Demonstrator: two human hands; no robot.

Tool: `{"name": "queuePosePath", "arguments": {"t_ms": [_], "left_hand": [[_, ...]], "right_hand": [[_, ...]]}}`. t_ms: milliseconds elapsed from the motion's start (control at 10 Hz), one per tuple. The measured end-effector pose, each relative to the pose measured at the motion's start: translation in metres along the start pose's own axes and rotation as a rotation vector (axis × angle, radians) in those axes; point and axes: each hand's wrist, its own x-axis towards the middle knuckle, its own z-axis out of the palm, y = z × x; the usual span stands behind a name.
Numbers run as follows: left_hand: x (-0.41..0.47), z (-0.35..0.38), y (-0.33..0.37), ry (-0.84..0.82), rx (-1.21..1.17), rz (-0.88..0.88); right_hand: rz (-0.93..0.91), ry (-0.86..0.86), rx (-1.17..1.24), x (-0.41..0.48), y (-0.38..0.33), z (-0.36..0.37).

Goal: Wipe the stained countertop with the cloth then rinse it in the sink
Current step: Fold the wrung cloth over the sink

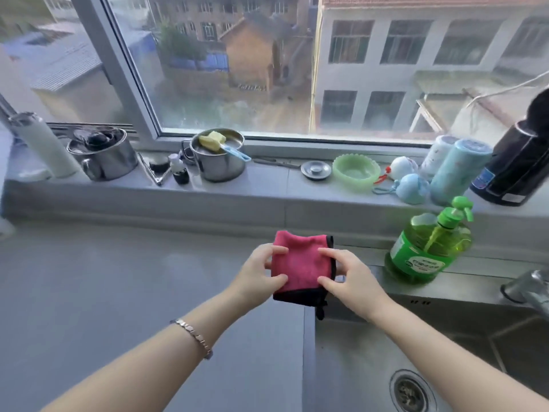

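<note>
A folded pink cloth [301, 263] with a black hem is held up between both hands, above the line where the grey countertop [118, 292] meets the steel sink [356, 352]. My left hand [261, 272] pinches its left edge with thumb and fingers. My right hand [347, 275] pinches its right edge the same way. A black loop hangs from the cloth's lower right corner. The sink's drain [411, 394] shows at the bottom right, and the tap [528, 289] pokes in at the right edge.
A green dish soap pump bottle [430, 245] stands on the sink's back rim. On the window ledge sit two steel pots [219, 159], a white flask [44, 144], a green bowl [356, 172], blue rolls [457, 168] and a black kettle [517, 162].
</note>
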Motion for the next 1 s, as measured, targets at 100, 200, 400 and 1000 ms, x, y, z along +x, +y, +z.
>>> {"name": "queuePosePath", "arguments": {"t_ms": [100, 200, 400, 1000], "left_hand": [[0.039, -0.03, -0.011, -0.001, 0.097, 0.059], [0.081, -0.048, -0.021, 0.007, 0.166, 0.098], [0.166, -0.064, -0.022, 0.058, 0.288, 0.178], [0.214, -0.07, -0.07, -0.193, 1.06, 0.154]], "right_hand": [[-0.003, 0.016, -0.071, 0.048, -0.012, 0.014], [0.009, 0.031, -0.108, 0.096, -0.02, 0.022], [0.043, 0.143, -0.16, 0.187, -0.031, 0.022], [-0.081, 0.072, -0.852, 0.24, 0.024, 0.068]]}}
